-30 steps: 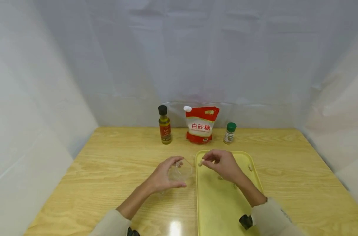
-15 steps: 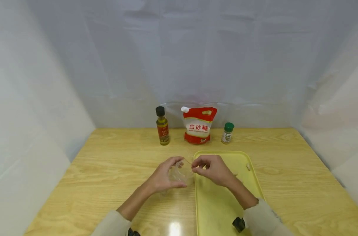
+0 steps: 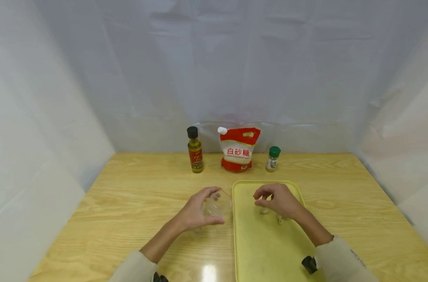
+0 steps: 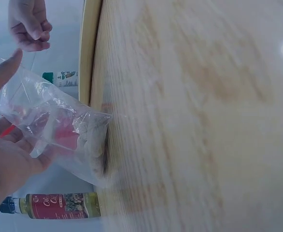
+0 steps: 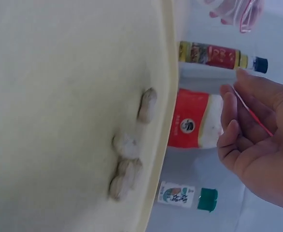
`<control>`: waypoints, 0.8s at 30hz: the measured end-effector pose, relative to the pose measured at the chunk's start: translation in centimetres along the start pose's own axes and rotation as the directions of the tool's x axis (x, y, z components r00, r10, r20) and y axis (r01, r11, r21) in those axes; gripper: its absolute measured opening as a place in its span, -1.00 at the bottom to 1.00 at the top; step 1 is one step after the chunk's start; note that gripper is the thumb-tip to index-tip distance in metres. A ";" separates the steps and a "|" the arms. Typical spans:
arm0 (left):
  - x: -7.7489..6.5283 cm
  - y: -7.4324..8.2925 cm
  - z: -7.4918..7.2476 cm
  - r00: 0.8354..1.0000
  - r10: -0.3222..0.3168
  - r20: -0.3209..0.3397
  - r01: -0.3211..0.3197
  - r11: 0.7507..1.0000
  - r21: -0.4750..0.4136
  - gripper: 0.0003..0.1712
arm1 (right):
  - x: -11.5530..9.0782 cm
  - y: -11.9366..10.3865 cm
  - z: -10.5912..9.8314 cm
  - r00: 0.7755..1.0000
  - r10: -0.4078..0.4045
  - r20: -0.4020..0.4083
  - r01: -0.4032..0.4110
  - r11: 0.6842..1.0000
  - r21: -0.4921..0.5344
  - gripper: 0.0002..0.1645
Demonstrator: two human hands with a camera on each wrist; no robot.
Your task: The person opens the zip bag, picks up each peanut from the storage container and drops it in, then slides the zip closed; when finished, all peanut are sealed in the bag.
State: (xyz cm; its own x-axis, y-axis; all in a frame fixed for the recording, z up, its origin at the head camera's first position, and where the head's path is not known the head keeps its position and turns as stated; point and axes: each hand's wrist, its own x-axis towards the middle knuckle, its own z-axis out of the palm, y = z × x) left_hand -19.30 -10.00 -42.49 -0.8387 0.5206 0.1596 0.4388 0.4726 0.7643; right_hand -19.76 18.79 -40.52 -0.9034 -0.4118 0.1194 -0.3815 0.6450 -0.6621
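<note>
My left hand [image 3: 201, 209] holds a clear plastic bag [image 3: 220, 204] just left of the yellow tray [image 3: 261, 250], thumb and fingers spread around its mouth. In the left wrist view several peanuts [image 4: 94, 145] lie at the bottom of that bag [image 4: 49, 108], near the wooden table [image 4: 190, 145]. Over the tray's far half, my right hand [image 3: 279, 200] is loosely curled and holds nothing; the right wrist view shows bare fingertips [image 5: 232, 126]. Below it, several unshelled peanuts [image 5: 147, 105] lie on the tray, partly hidden by the hand and forearm in the head view.
Along the back of the table stand an olive oil bottle [image 3: 195, 152], a red and white sugar pouch [image 3: 237, 150] and a small green-capped seasoning jar [image 3: 272, 159]. A pale sheet [image 3: 228, 70] hangs behind them. The tray has a low raised rim [image 3: 234, 235].
My right hand carried a peanut left to the bag's mouth, let go of it, and has moved back right over the tray. The left hand with the bag stays almost still.
</note>
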 end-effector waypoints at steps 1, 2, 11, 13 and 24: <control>0.0 0.0 0.0 1.000 0.001 -0.001 -0.001 1.000 0.001 -0.03 | 0.0 0.3 -0.1 1.000 0.000 0.013 0.000 1.000 -0.007 -0.86; 0.0 -0.1 0.0 1.000 0.001 0.000 -0.001 1.000 0.002 -0.04 | -0.1 0.6 -0.2 1.000 0.001 0.022 -0.001 1.000 -0.015 -0.87; -0.1 0.0 0.0 1.000 0.003 -0.002 -0.003 1.000 -0.006 -0.05 | -0.2 3.1 -0.3 0.998 0.011 0.066 -0.006 0.998 -0.068 -0.93; -0.1 0.0 0.0 1.000 -0.004 -0.003 0.004 1.000 -0.004 -0.04 | -0.3 3.4 -0.3 0.997 0.026 0.074 -0.020 0.997 -0.080 -0.95; -0.3 -0.3 -0.1 1.000 -0.012 -0.011 0.012 1.000 -0.002 -0.05 | -0.2 3.8 0.4 0.991 0.072 0.114 -0.062 0.994 -0.086 -0.95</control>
State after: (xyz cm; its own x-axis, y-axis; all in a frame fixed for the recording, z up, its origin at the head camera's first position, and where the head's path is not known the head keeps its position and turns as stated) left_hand -19.28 -10.39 -42.70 -0.8474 0.5070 0.1575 0.4282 0.4771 0.7675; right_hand -20.99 21.09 -43.37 -0.9001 -0.4354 -0.0136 -0.3402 0.7222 -0.6023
